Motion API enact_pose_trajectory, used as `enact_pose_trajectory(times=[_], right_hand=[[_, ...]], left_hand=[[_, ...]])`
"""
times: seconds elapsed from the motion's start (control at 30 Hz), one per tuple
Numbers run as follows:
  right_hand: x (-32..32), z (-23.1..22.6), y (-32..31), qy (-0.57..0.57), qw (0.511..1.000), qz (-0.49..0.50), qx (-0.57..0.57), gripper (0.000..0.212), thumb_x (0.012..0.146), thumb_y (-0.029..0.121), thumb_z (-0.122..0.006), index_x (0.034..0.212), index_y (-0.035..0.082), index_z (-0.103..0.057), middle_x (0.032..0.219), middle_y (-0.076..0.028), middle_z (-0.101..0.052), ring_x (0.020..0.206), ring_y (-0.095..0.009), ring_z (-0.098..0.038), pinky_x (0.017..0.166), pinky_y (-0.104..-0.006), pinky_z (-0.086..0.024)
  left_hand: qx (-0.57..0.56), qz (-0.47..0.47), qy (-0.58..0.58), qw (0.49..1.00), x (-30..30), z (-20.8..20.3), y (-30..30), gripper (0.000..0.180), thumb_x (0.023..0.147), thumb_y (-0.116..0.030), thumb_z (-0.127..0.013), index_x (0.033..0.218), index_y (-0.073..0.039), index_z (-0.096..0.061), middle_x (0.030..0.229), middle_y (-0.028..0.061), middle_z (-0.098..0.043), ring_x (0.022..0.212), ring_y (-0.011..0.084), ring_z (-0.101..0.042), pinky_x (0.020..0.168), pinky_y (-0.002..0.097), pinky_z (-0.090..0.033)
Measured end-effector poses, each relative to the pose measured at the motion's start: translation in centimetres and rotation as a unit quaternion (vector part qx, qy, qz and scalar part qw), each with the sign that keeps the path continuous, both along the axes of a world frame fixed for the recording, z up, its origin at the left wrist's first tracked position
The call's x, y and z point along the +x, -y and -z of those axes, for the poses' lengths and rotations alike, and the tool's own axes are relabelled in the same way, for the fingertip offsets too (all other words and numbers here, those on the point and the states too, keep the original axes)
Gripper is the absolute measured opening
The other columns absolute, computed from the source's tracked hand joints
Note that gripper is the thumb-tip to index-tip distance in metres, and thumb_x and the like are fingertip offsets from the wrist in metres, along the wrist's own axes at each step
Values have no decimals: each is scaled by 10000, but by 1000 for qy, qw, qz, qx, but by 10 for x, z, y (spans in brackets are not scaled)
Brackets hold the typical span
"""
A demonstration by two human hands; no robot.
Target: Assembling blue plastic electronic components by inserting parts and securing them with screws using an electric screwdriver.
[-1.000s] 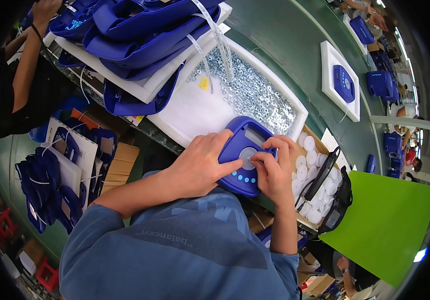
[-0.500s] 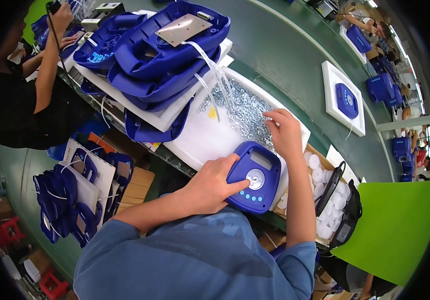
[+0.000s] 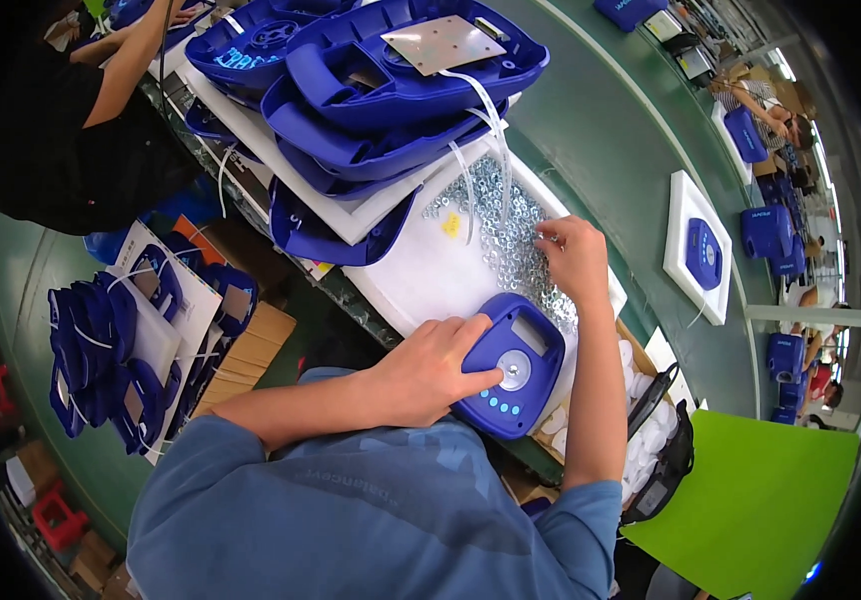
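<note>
My left hand grips the left edge of a blue plastic housing. Its thumb lies over the face, touching the round silvery disc at the centre. Light-blue round buttons run along the housing's lower part, and a rectangular window sits near its top. Beyond it my right hand hovers at the right side of a heap of small shiny metal nuts or washers. Thumb and fingertips are pinched together there; whatever is between them is too small to make out. The heap lies in a white foam tray.
Stacked blue shells with trailing white cables stand on foam at the far left. White round parts fill a box at right, beside a black pouch. Another housing rests in a foam tray on the green belt. A co-worker's arm is at upper left.
The whole view has shifted, so the stacked shells appear farther right. My right hand's fingers have drawn closer together at the metal pieces. My left hand keeps its hold on the housing.
</note>
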State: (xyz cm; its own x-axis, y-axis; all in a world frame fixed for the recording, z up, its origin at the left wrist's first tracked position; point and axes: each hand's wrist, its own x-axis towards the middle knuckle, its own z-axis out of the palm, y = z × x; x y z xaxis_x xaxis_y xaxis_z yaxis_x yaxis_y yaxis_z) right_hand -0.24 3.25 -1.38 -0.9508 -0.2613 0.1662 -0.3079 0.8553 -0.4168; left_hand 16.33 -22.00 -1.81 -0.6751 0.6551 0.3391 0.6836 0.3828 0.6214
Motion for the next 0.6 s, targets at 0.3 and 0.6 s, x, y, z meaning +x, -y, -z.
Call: enact_pose_trajectory(times=[0.3, 0.6], right_hand=[[-2, 11, -12, -14, 1000, -6, -20, 193, 856, 22, -772, 1048, 30, -794, 933, -152, -739, 831, -318, -705, 789, -414, -563], [-2, 13, -11, -12, 1000, -15, -9, 113, 878, 72, -784, 986, 48, -807, 967, -110, -719, 949, -321, -677, 844, -431, -538]], left_hand=[[4, 6, -6, 1000, -1, -5, 0, 534, 756, -86, -777, 1287, -136, -743, 1448, 317, -473, 1183, 439, -592, 999, 507, -502], [3, 2, -6, 1000, 2, -5, -3, 523, 764, -90, -767, 1284, -131, -741, 1442, 310, -481, 1198, 440, -595, 998, 505, -502]])
